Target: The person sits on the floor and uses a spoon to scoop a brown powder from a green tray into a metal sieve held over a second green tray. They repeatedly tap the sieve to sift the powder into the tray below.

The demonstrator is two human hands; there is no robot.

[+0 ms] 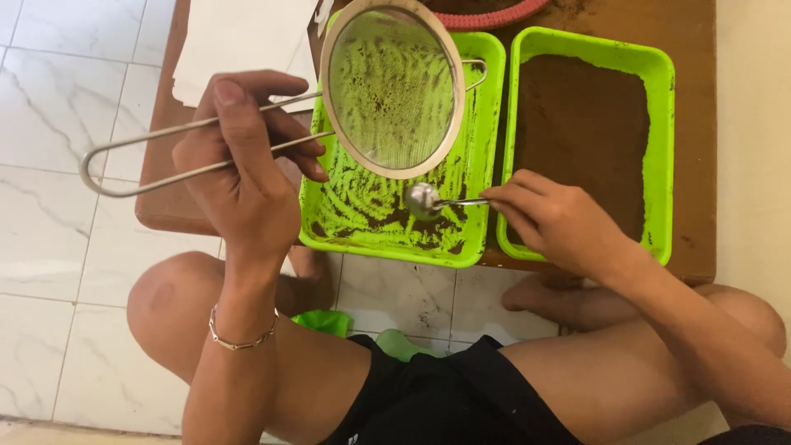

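**Sieve held over a scraped green tray, spoon at its near edge**

The left hand (247,177) is clamped on the wire handle of a round metal sieve (392,86), thumb laid along the top wire and fingers curled under. The sieve hangs tilted above the left tray (470,148), its mesh facing the camera, with the handle loop running out toward 9 o'clock.

The right hand (554,221) pinches the stem of a small metal spoon (423,200) between thumb and fingertips. The spoon's bowl sits just below the sieve's rim at 6 o'clock, over the near part of the left tray. That tray carries streaks and smears of brown powder on its floor.

At 3 o'clock from it, just beside, stands the right tray (663,132), filled with an even brown layer. Both trays rest on a low wooden table (692,33) over a marble floor (49,272). A white sheet (239,37) lies at 11 o'clock.
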